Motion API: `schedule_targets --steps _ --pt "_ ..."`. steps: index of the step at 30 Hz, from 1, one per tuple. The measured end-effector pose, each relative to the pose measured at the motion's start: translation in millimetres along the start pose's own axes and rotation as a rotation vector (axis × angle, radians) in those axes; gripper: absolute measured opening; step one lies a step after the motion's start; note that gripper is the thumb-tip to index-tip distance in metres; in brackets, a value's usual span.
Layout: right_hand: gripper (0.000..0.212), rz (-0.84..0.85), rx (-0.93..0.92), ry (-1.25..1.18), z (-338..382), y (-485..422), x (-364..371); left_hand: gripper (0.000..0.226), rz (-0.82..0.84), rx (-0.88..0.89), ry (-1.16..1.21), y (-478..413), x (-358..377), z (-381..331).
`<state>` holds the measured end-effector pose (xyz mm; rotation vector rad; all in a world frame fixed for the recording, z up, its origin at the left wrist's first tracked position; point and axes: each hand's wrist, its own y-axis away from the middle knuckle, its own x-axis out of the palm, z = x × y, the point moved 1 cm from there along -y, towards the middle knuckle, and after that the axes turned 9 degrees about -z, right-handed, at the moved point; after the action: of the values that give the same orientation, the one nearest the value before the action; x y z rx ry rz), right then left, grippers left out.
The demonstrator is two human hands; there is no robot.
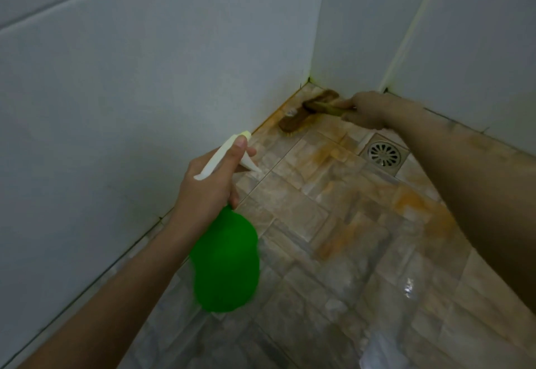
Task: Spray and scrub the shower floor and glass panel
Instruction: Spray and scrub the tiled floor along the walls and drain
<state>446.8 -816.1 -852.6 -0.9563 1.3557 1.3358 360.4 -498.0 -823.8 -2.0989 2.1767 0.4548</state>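
The light is dim, cool and flat, giving the white wall tiles (145, 93) a grey-blue cast. The walls are palest toward 1 o'clock and darken toward 8 o'clock. Shadows are soft: the right forearm (478, 194) is dark along its lower side at 4 o'clock. 1 small white glare patch sits on the wet floor (409, 286) at 4 o'clock, with a paler sheen at 5 o'clock. The green spray bottle (226, 261) at 6 o'clock is smeared by motion blur. The scrub brush (304, 113) and right hand (368, 109) at 1 o'clock are soft, low in detail. Wide-angle distortion bows the grout lines (406, 38) at 10 and 2 o'clock.
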Motion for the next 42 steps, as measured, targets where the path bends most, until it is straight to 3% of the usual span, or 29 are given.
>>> schedule_targets --steps 3,8,10,13,16,21,23,26,28,33,36,39,42 --pt "0.044 -0.074 -0.031 -0.089 2.7 -24.8 12.0 0.048 -0.010 0.015 0.002 0.7 1.8 1.7" --pt "0.041 0.165 0.115 0.109 -31.9 2.3 -25.6 0.032 -0.019 0.027 0.014 -4.2 -6.4 -0.2" --pt "0.039 0.087 0.112 0.105 -21.6 -4.5 -21.7 0.031 -0.018 0.020 0.029 -5.9 -8.5 -0.9" --pt "0.044 -0.071 0.033 -0.104 -8.0 -23.7 21.2 0.030 -0.024 0.036 0.041 -2.5 -5.0 -1.9" --pt "0.049 -0.112 0.029 -0.177 -20.2 -11.2 36.6 0.026 -0.032 0.033 0.041 1.7 -4.2 -3.4" --pt "0.042 0.174 0.124 -0.060 -17.2 80.3 0.8 0.030 -0.030 0.021 0.065 5.6 -19.2 -6.5" --pt "0.040 0.065 0.160 -0.040 -0.6 77.2 15.3 0.033 -0.044 0.012 0.063 6.5 -23.8 -6.0" --pt "0.045 -0.123 0.057 -0.226 28.3 37.9 58.1 0.035 -0.046 0.012 0.029 12.1 -23.8 -2.5" --pt "0.048 -0.155 0.001 -0.256 28.3 17.1 58.6 0.033 -0.041 0.021 0.023 18.0 -23.9 0.2" --pt "0.046 0.085 -0.219 -0.050 12.2 52.9 33.7 0.033 -0.041 -0.006 0.063 23.9 -39.9 0.8" --pt "0.048 0.025 -0.308 -0.155 17.2 52.3 60.0 0.039 -0.059 -0.049 0.076 28.1 -51.8 2.0" --pt "0.049 -0.218 -0.066 -0.314 4.6 3.3 73.5 0.037 -0.094 -0.030 0.068 32.6 -58.8 4.2" --pt "0.051 -0.283 0.070 -0.397 9.4 -3.0 91.8 0.036 -0.124 -0.032 0.062 34.0 -64.8 5.6"
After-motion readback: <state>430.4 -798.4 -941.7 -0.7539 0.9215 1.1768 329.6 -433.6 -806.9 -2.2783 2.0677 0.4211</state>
